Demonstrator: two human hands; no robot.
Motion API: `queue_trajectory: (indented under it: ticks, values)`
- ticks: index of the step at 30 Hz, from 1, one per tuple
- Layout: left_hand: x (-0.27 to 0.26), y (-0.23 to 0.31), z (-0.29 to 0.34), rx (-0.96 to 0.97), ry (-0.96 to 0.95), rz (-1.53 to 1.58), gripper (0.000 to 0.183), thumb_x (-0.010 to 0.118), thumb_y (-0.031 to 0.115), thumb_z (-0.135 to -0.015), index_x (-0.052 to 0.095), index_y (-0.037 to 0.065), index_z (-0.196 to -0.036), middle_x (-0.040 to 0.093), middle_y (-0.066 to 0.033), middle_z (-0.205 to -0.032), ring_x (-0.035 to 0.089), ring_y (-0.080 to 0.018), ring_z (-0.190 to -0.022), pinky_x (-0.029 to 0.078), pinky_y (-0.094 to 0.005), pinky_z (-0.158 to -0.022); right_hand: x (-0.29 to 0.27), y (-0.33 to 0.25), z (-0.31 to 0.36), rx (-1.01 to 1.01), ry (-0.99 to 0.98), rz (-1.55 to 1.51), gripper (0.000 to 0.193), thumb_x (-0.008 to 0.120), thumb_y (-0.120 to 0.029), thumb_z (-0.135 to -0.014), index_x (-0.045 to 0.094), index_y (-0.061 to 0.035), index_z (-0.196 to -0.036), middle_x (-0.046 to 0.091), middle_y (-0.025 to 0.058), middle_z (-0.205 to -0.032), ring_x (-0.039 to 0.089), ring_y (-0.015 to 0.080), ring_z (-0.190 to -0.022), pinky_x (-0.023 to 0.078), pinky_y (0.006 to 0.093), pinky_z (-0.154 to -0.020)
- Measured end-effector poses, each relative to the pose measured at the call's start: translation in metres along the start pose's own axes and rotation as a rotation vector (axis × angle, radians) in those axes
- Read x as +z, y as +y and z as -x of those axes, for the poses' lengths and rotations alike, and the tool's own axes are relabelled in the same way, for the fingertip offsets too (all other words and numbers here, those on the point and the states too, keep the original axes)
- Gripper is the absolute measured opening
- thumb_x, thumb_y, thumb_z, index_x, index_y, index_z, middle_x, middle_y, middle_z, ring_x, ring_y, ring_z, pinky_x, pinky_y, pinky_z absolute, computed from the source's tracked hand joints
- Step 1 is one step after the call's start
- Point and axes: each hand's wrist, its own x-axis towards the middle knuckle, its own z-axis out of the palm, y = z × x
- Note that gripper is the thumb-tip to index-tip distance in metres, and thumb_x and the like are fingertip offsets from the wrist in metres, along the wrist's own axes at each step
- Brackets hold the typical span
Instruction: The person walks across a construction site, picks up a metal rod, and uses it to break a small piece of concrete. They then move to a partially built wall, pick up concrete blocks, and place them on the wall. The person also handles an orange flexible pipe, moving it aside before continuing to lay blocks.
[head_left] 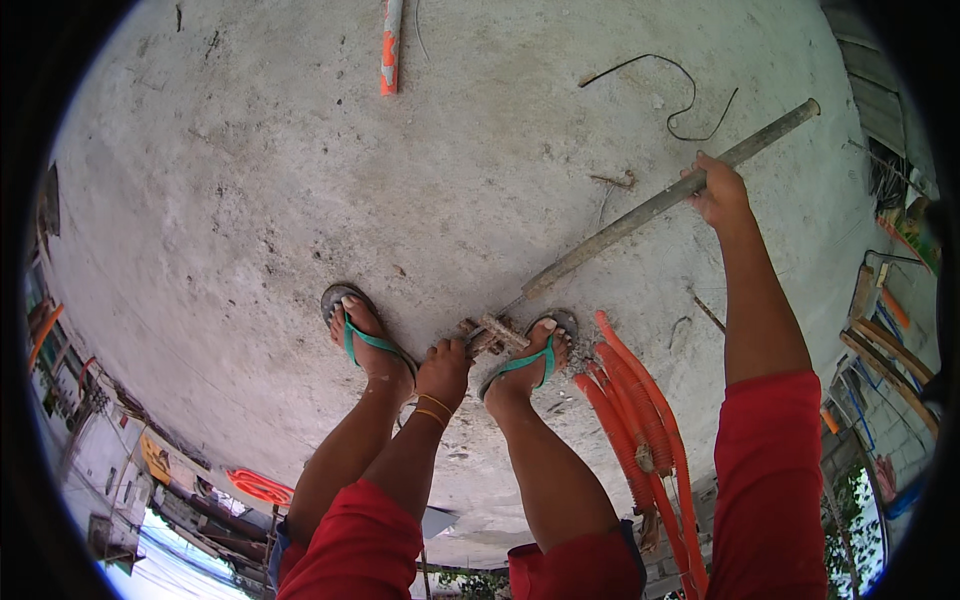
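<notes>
A long grey pole [640, 215] slants from between my feet up to the far right. My right hand [720, 190] is closed around it, toward its far end. A thinner metal rod [513, 303] shows at the pole's lower end and reaches a rough, rusty metal piece [492, 334] with crossing parts. My left hand [443, 372], a yellow band at its wrist, is closed right beside this piece and seems to grip its near end. The fingers partly hide what they hold.
My feet in green-strapped flip-flops [368, 338] stand on the concrete floor [250, 200]. Orange corrugated hoses [635, 420] lie right of my right foot. A bent black wire [690, 90] and an orange-and-white tube [390, 60] lie farther off. Wooden planks [890, 380] are at the right edge.
</notes>
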Motion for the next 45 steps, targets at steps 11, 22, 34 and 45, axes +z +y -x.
queue_trajectory:
  ticks: [11, 22, 34, 45]
  values:
    - [-0.101, 0.029, 0.030, -0.020, -0.201, -0.141, 0.040, 0.074, 0.028, -0.092, 0.059, 0.002, -0.118, 0.066, -0.0217, -0.118, 0.066, -0.0441, -0.108, 0.055, -0.0511, -0.091, 0.004, 0.049, 0.009, 0.085, -0.111, -0.006, 0.034, 0.064, -0.023, -0.104, 0.054, -0.0063, -0.132, 0.053, 0.0127, -0.134, 0.055, 0.0346, -0.120, 0.045, 0.0612, -0.106]
    - [-0.368, 0.138, 0.275, -0.025, 0.134, 0.361, 0.043, 0.073, 0.004, -0.090, 0.058, -0.003, -0.130, 0.070, -0.0207, -0.116, 0.071, -0.0316, -0.108, 0.057, -0.0410, -0.091, 0.002, 0.049, 0.011, 0.108, -0.018, -0.125, 0.043, 0.068, -0.012, -0.096, 0.050, -0.0043, -0.134, 0.057, 0.0147, -0.131, 0.057, 0.0343, -0.117, 0.050, 0.0613, -0.098]
    - [-0.292, 0.097, 0.233, 0.211, -0.134, 0.510, 0.045, 0.079, 0.017, -0.090, 0.060, 0.000, -0.128, 0.071, -0.0177, -0.110, 0.071, -0.0352, -0.099, 0.058, -0.0430, -0.083, 0.023, 0.026, 0.040, 0.085, -0.047, -0.416, 0.024, 0.073, -0.026, -0.098, 0.053, -0.0127, -0.098, 0.049, 0.0034, -0.075, 0.049, 0.0223, -0.067, 0.047, 0.0450, -0.070]
    - [-0.293, 0.028, 0.266, 0.312, -0.080, 0.570, 0.043, 0.078, 0.023, -0.091, 0.062, 0.003, -0.126, 0.071, -0.0154, -0.115, 0.069, -0.0363, -0.102, 0.057, -0.0449, -0.088, 0.009, 0.025, 0.059, -0.053, -0.016, -0.292, 0.017, 0.070, -0.012, -0.094, 0.054, -0.0122, -0.086, 0.049, 0.0020, -0.076, 0.049, 0.0211, -0.068, 0.047, 0.0458, -0.075]
